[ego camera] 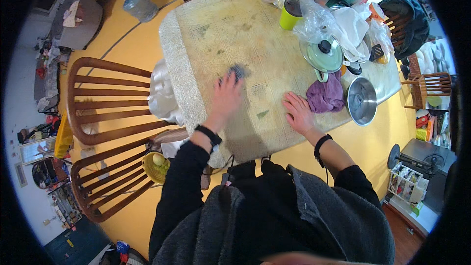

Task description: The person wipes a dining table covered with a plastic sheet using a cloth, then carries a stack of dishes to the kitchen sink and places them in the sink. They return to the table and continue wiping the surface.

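Note:
My left hand (229,95) is slightly blurred over the stained tablecloth (220,40). Its fingertips press on a dark grey scrubbing pad (237,71), whose exact material is too blurred to tell. My right hand (298,112) rests palm down near the table's front edge, fingers a little spread, holding nothing. Just beyond its fingers lies a crumpled purple cloth (326,95). A stainless steel basin (372,106) stands to the right of the cloth, with something greyish inside. Behind the cloth is a pale green pot with a glass lid (322,56).
A lime green cup (290,17), plastic bags (312,24) and a white cloth (351,31) crowd the table's back right. Wooden chairs (110,99) stand at the left, one bearing a yellow basket (150,171) of fruit. A large water bottle (140,7) lies on the floor.

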Demonstrator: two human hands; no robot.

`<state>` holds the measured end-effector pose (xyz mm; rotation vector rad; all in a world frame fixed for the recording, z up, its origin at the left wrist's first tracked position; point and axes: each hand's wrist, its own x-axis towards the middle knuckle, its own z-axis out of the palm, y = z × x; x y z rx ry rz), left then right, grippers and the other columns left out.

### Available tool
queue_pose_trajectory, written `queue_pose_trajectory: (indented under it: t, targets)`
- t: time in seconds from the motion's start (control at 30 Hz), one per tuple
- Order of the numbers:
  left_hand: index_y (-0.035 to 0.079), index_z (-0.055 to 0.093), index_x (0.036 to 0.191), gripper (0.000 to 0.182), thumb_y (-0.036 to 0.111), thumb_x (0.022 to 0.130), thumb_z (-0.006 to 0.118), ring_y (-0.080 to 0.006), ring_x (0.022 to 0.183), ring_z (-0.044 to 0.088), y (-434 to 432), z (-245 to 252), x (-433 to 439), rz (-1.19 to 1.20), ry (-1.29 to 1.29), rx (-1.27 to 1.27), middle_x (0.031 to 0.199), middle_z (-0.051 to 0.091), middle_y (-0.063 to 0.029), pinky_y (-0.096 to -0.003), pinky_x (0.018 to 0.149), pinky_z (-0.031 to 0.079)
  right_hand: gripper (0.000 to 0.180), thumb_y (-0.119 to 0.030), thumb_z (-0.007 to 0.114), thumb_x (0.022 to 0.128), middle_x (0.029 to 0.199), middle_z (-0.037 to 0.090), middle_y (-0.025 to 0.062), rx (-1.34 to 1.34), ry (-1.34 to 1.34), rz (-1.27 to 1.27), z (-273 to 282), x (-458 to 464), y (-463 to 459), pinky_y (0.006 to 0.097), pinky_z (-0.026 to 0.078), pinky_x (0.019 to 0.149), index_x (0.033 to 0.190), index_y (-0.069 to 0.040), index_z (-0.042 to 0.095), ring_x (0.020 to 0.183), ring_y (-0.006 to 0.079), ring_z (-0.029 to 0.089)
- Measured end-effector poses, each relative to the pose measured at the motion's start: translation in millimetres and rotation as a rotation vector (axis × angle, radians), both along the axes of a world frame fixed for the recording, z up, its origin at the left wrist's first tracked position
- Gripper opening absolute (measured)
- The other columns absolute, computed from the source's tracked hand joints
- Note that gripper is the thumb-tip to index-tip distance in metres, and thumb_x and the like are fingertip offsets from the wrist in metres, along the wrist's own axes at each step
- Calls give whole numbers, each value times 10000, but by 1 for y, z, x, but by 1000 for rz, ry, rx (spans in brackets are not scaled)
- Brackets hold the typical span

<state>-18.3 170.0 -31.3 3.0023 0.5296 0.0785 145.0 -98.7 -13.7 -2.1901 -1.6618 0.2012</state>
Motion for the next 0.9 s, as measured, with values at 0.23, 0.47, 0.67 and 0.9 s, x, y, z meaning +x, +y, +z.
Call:
queue_pose_trajectory:
  t: [0.23, 0.47, 0.67, 0.9]
  targets:
    - [125, 517, 1318, 486, 232, 851, 601, -353, 1378, 299, -142, 32, -134, -96, 82, -188, 1461, 363, -168, -530, 1131, 206, 464, -144, 605, 797, 1422, 436, 89, 60, -23, 4, -6, 1, -7, 445, 287, 1115, 1252, -91, 537, 1361, 264, 353]
    - [121, 448, 1370, 534, 190, 859, 587, -372, 1370, 306, -79, 19, -136, 243, 64, -91, 1462, 351, -191, -545, 1121, 222, 472, -140, 608, 793, 1430, 429, 81, 62, 4, 7, -9, 1, -7, 440, 285, 1117, 1258, -93, 537, 1361, 253, 353]
    - [97, 456, 1356, 521, 151, 855, 590, -417, 1307, 362, 5, 9, -88, 368, -71, -57, 1436, 366, -229, -527, 1095, 274, 507, -119, 623, 776, 1428, 432, 81, 37, 3, 8, -6, 1, -2, 441, 290, 1113, 1273, -100, 529, 1357, 257, 362]
    - [53, 481, 1265, 562, 101, 740, 678, -396, 1141, 485, 14, 4, -64, 793, -506, -499, 1239, 499, -227, -436, 967, 416, 522, -128, 623, 771, 1434, 427, 89, 19, -4, 18, -5, 1, 0, 452, 292, 1112, 1283, -102, 521, 1358, 267, 363]
